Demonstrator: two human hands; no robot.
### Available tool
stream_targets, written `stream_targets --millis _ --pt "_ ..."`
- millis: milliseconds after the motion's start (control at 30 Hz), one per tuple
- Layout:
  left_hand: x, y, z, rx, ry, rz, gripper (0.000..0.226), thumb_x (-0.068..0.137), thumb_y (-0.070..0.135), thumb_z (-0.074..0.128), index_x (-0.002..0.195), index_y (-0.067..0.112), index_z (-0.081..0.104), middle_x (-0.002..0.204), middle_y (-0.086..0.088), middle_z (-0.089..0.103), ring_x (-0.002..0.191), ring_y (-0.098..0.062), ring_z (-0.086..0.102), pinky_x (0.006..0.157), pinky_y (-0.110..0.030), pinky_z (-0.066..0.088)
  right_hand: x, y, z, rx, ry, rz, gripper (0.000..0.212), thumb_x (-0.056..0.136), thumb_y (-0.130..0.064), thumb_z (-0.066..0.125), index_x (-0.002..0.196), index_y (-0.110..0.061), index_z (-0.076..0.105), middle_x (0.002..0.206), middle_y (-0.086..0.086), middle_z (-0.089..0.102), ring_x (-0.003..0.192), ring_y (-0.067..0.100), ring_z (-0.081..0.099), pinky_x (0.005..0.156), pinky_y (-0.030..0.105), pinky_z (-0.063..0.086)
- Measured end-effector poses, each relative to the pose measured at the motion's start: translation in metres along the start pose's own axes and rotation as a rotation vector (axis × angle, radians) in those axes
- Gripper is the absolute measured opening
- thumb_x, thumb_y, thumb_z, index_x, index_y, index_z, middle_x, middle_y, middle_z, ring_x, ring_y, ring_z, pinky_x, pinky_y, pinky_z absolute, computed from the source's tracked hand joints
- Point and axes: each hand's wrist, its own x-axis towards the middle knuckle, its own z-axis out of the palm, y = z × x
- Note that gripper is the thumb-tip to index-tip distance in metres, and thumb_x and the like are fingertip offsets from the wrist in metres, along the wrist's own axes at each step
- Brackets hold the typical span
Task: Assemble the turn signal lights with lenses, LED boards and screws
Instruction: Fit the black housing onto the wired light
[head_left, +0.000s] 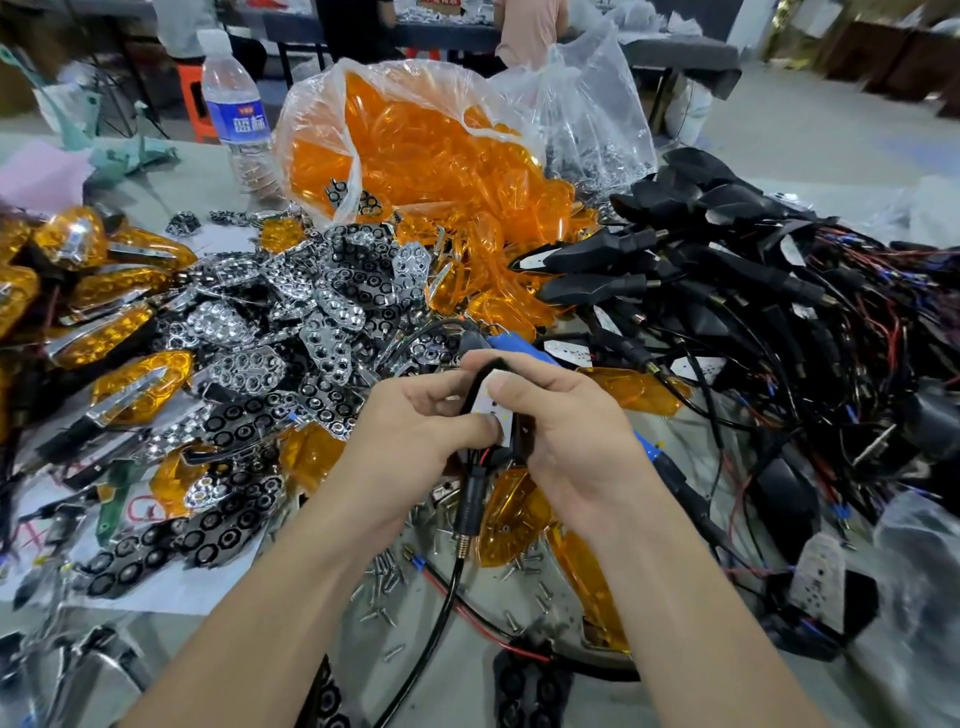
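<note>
Both hands hold one black turn signal housing (522, 439) with a white LED board (491, 408) set in it, above the table's middle. My left hand (410, 426) grips its left side, thumb pressed on the board. My right hand (566, 436) grips the right side, thumb over the board's top. The housing's stem and black and red wires (467, 525) hang below. Amber lenses (511, 514) and loose screws (384, 577) lie under the hands. A heap of chrome reflector inserts (291, 322) lies to the left.
A clear bag of amber lenses (415, 140) stands behind, a water bottle (234, 104) at back left. Black housings with wires (753, 291) pile on the right. Finished amber signals (104, 306) lie far left. A blue-handled tool (514, 345) lies behind my hands. People sit at a far table.
</note>
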Motion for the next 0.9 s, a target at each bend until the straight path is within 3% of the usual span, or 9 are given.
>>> stream_targets --millis 100,233,300,400,467,567,633,733,900 --pt "0.000 0.000 0.000 0.018 0.006 0.008 0.036 0.084 -0.003 0.075 0.104 0.025 0.083 0.087 -0.010 0.079 0.075 -0.017 0.072 0.064 -0.023 0.056 0.001 0.002 0.000 -0.058 0.060 -0.056 0.027 0.097 0.005 0.060 0.100 -0.011 0.081 0.107 0.014 0.079 0.112 0.033 0.072 0.099 0.053 0.057" --pt "0.001 -0.001 0.002 0.097 0.044 0.037 0.020 0.080 0.024 0.075 0.098 0.022 0.082 0.094 -0.032 0.068 0.080 -0.019 0.064 0.075 -0.037 0.053 0.002 0.007 0.005 -0.168 0.118 -0.191 0.034 0.093 0.006 0.065 0.085 -0.021 0.083 0.093 0.002 0.081 0.094 0.012 0.075 0.078 0.025 0.060" --pt "0.003 -0.002 0.000 0.151 0.062 0.059 0.024 0.081 0.029 0.073 0.097 0.012 0.080 0.093 -0.036 0.064 0.079 -0.021 0.058 0.078 -0.042 0.049 0.003 0.008 0.007 -0.204 0.138 -0.228 0.037 0.092 0.006 0.066 0.080 -0.024 0.083 0.089 0.000 0.081 0.087 0.009 0.075 0.074 0.020 0.058" --pt "0.006 -0.003 0.001 0.179 0.079 0.057 0.021 0.085 0.023 0.071 0.095 0.007 0.079 0.090 -0.034 0.067 0.077 -0.022 0.060 0.075 -0.039 0.051 0.006 0.013 0.009 -0.291 0.197 -0.253 0.027 0.095 -0.007 0.066 0.084 -0.026 0.083 0.091 -0.001 0.080 0.093 0.015 0.075 0.083 0.032 0.060" --pt "0.009 -0.003 0.000 0.164 0.147 0.030 0.012 0.089 0.013 0.071 0.094 0.013 0.082 0.080 -0.019 0.074 0.072 -0.024 0.068 0.066 -0.032 0.055 0.005 0.014 0.011 -0.347 0.220 -0.223 0.021 0.094 -0.029 0.061 0.092 -0.026 0.083 0.098 0.000 0.079 0.096 0.019 0.074 0.090 0.046 0.060" --pt "0.015 0.004 -0.010 -0.029 0.335 -0.081 0.015 0.093 0.005 0.068 0.091 0.010 0.082 0.084 -0.014 0.079 0.067 -0.025 0.072 0.054 -0.029 0.058 0.000 0.012 0.008 -0.341 0.261 -0.220 0.030 0.088 -0.035 0.060 0.112 -0.031 0.077 0.107 -0.015 0.078 0.104 0.008 0.073 0.094 0.040 0.060" --pt "0.019 0.011 -0.022 -0.200 0.431 -0.134 0.012 0.095 0.004 0.066 0.090 0.000 0.075 0.081 -0.018 0.077 0.066 -0.027 0.072 0.057 -0.032 0.062 -0.008 0.009 0.006 -0.449 0.272 -0.284 0.023 0.090 -0.025 0.063 0.103 -0.036 0.078 0.095 -0.017 0.078 0.089 0.007 0.075 0.081 0.039 0.064" --pt "0.021 0.018 -0.041 -0.397 0.468 -0.163 0.018 0.099 0.008 0.062 0.107 -0.007 0.064 0.080 -0.017 0.077 0.067 -0.025 0.074 0.063 -0.032 0.063 -0.018 0.010 0.008 -0.695 0.193 -0.368 0.031 0.092 -0.011 0.065 0.077 -0.034 0.078 0.069 -0.009 0.075 0.052 0.014 0.064 0.050 0.032 0.054" --pt "0.013 0.027 -0.064 -0.594 0.465 -0.102 0.028 0.099 0.007 0.061 0.123 -0.007 0.056 0.083 -0.018 0.077 0.067 -0.023 0.074 0.058 -0.025 0.060 -0.036 0.012 0.032 -0.972 -0.216 -0.355 0.012 0.079 -0.015 0.080 0.075 -0.026 0.081 0.058 -0.017 0.067 0.054 -0.003 0.058 0.059 0.009 0.040"
